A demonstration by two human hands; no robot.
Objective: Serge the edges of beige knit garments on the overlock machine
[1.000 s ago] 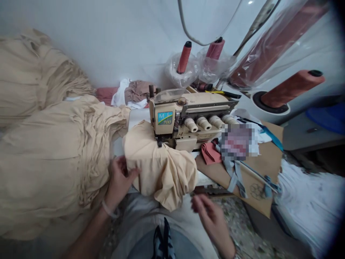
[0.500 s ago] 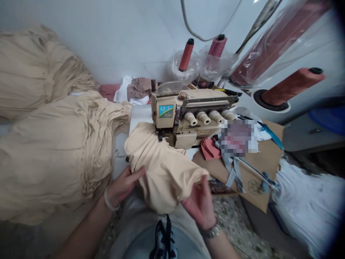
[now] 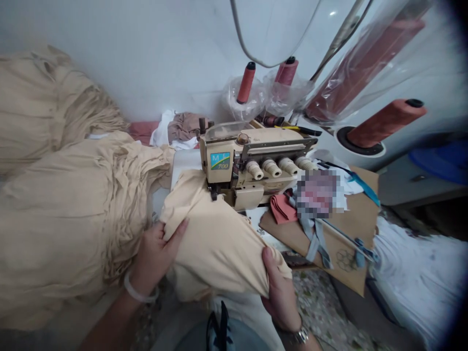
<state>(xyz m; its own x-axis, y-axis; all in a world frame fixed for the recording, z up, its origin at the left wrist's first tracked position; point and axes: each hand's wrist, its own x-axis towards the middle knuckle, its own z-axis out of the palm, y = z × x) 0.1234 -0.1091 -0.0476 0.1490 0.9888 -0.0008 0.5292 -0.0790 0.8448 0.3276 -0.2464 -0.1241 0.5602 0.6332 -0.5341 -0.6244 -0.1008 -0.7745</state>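
Beige cloth lies in front of the sewing machine, its far edge at the presser foot, its near part drawn fairly smooth between both hands. Right hand: thumb on top, fingers folded beneath, pinching the cloth's right side. Left hand: thumb flat on the cloth, fingers curled at its left edge; appears to be a pinch, though the fingertips are partly hidden. Beige garment stack just left of the tabletop. Folded coral cloth right of the machine, on cardboard.
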